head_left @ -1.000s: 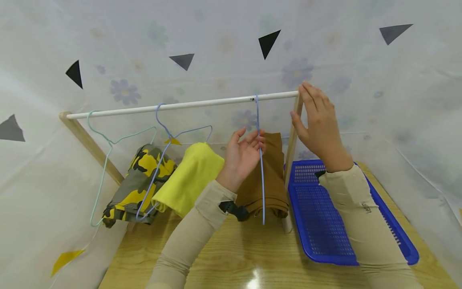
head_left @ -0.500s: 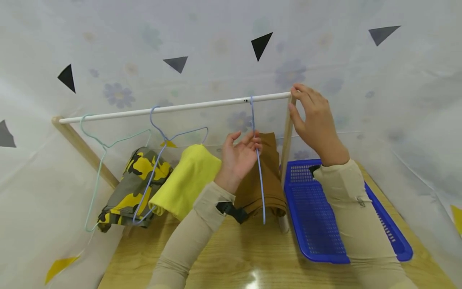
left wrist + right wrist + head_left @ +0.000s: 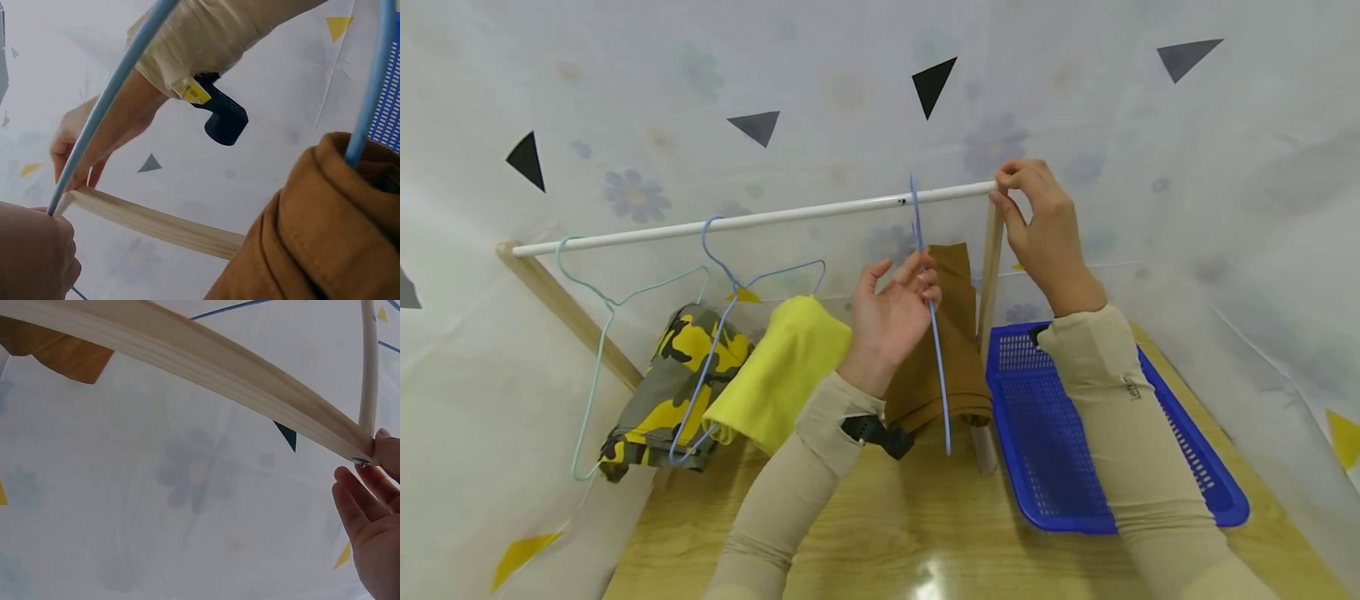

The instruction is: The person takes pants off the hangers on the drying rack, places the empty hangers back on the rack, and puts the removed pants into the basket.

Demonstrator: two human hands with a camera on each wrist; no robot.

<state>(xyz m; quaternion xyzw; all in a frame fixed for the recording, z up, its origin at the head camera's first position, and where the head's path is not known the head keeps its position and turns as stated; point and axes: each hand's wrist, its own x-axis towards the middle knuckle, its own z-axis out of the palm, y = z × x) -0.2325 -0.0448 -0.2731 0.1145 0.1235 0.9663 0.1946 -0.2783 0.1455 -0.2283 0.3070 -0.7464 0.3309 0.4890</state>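
My left hand (image 3: 891,325) holds a blue wire hanger (image 3: 939,367) on its near side, fingers curled round the wire. A brown folded cloth (image 3: 955,333) hangs over its lower bar, as the left wrist view shows from close by. The hanger's hook rises above the white rod (image 3: 805,212) of a small clothes rack; whether they touch is unclear. At the rack's right end, my right hand (image 3: 1048,242) pinches the top of the wooden post (image 3: 990,283). In the right wrist view, thumb and fingers (image 3: 359,494) meet at that post's end.
Left along the rod hang a purple-blue hanger (image 3: 702,379) with yellow cloth (image 3: 786,367) and a mint hanger (image 3: 601,358) with camouflage cloth (image 3: 677,383). A blue plastic basket (image 3: 1026,508) stands right of the rack on the wooden table (image 3: 880,533). Patterned sheeting hangs behind.
My left hand has raised the blue hanger with the brown cloth, so its hook stands higher over the rod. My right fingers have bent into a pinch on the post's top.
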